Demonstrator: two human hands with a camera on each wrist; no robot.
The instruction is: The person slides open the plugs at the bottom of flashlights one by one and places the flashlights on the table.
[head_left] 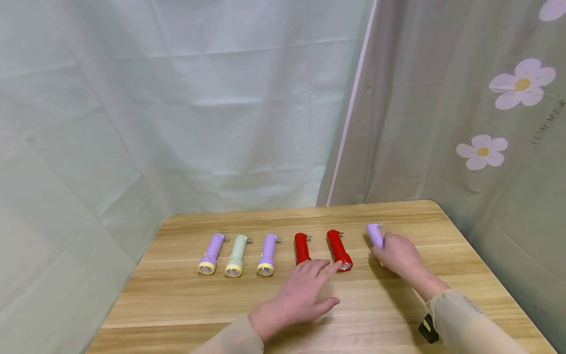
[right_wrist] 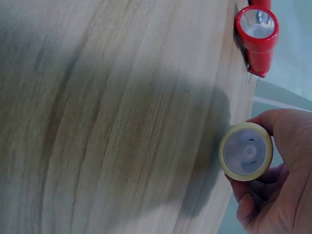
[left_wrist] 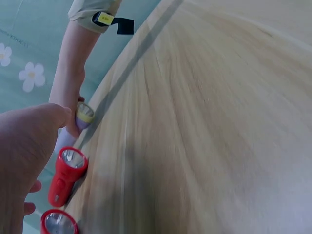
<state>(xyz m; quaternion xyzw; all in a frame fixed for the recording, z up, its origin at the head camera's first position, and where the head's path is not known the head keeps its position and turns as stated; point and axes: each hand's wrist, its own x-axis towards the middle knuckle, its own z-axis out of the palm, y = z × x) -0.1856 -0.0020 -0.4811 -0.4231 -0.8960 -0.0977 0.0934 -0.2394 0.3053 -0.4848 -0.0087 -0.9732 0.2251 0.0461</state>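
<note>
My right hand (head_left: 400, 253) grips a purple flashlight (head_left: 375, 235) at the right of the row; in the right wrist view its cream-rimmed lens (right_wrist: 246, 152) faces the camera, with thumb and fingers around the head. My left hand (head_left: 302, 292) hovers palm down with fingers spread and holds nothing. Just beyond its fingertips lie two red flashlights, one (head_left: 302, 246) partly hidden by the hand and the other (head_left: 339, 250) to its right; whether a finger touches that one, I cannot tell.
Left of the red pair lie a purple flashlight (head_left: 267, 253), a pale green one (head_left: 237, 254) and another purple one (head_left: 212, 253), lenses toward me, plug prongs at the far ends. Behind the wooden table (head_left: 185, 300) hangs a curtain (head_left: 247, 108).
</note>
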